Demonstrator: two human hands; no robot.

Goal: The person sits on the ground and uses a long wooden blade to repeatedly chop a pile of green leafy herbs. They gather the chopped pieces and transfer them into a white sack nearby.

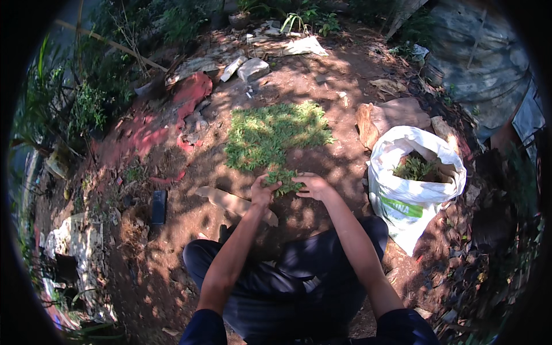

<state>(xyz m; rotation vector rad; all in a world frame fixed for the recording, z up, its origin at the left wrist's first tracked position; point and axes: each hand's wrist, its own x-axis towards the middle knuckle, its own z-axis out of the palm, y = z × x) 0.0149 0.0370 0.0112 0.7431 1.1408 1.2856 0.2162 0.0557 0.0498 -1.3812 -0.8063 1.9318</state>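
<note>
My left hand grips a small clump of green leafy sprigs from its left side, thumb over the leaves. At the right edge of the same clump is my right hand, its fingers spread and the fingertips at the leaves; whether they pinch any is unclear. Just beyond both hands a flat patch of the same kind of greenery lies on the brown soil, partly sunlit. To the right stands a white woven sack with its rim rolled outward and leafy sprigs inside.
A dark smartphone lies on the soil at left. A flat piece of wood is beside my left forearm. Behind the sack are a log and a wood chunk. Stones lie beyond the greenery, and bluish sheeting is at the upper right.
</note>
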